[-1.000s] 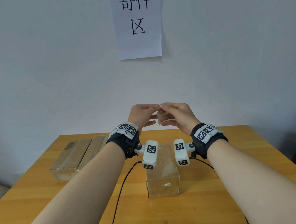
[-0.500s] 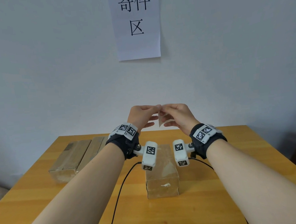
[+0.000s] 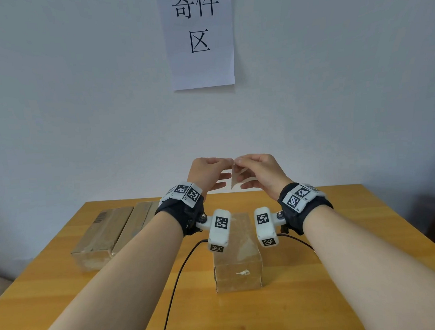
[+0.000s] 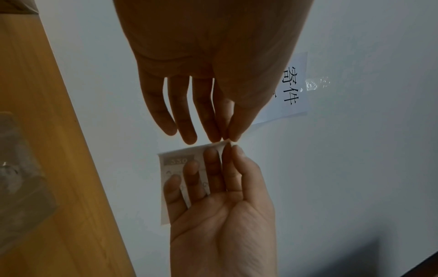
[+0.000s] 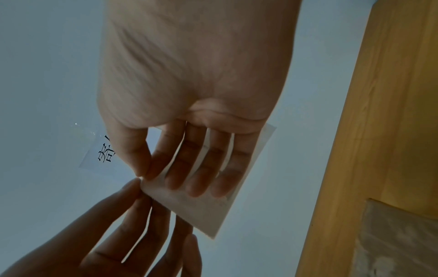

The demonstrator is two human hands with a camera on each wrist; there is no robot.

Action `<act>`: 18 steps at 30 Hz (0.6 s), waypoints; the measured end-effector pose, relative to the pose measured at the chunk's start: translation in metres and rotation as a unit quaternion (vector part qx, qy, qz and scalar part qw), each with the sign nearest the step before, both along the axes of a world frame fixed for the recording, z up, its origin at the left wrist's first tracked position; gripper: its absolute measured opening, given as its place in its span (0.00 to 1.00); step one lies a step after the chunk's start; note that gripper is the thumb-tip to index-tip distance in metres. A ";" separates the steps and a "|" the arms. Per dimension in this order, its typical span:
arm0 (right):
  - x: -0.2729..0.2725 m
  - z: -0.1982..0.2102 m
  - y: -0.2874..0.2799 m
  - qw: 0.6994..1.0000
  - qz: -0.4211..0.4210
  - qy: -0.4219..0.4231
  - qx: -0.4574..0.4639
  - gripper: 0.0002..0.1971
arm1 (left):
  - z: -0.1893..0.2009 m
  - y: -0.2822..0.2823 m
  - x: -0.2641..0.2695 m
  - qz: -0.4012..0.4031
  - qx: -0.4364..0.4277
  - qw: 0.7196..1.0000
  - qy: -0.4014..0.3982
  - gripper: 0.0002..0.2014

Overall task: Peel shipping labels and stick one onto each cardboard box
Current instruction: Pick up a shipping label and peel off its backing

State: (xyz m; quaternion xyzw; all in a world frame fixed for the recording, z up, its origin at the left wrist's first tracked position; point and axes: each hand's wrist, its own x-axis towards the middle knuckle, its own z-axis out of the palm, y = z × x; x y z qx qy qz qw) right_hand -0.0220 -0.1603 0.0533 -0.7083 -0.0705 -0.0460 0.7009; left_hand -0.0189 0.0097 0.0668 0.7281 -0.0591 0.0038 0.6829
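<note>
Fingertips (image 4: 233, 137) of both hands pinch one corner of the shipping label (image 4: 176, 163); a hasty pull may tear it.

My left hand (image 3: 210, 172) and right hand (image 3: 259, 171) sit a touch lower now, thumbs closer together at the top corner of the label (image 3: 235, 179).

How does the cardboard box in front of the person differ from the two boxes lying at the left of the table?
The front box stands alone at the table's middle; the left boxes lie side by side, touching. The front box's near face bears a small white scrap; one left box shows a printed barcode at its far end. All are brown, tape-wrapped cardboard, and no full label shows on any.
</note>
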 end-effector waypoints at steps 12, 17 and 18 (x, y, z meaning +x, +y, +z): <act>-0.001 -0.001 0.002 1.000 0.004 0.001 -0.019 0.13 | -0.004 0.002 0.001 0.003 -0.005 1.000 0.008 0.09; -0.001 -0.001 0.001 1.000 -0.008 -0.005 -0.008 0.11 | -0.004 0.004 0.002 0.019 -0.008 1.000 0.014 0.10; 0.000 -0.001 0.001 1.000 -0.010 -0.003 -0.007 0.11 | -0.004 0.004 0.002 0.021 -0.003 1.000 0.013 0.10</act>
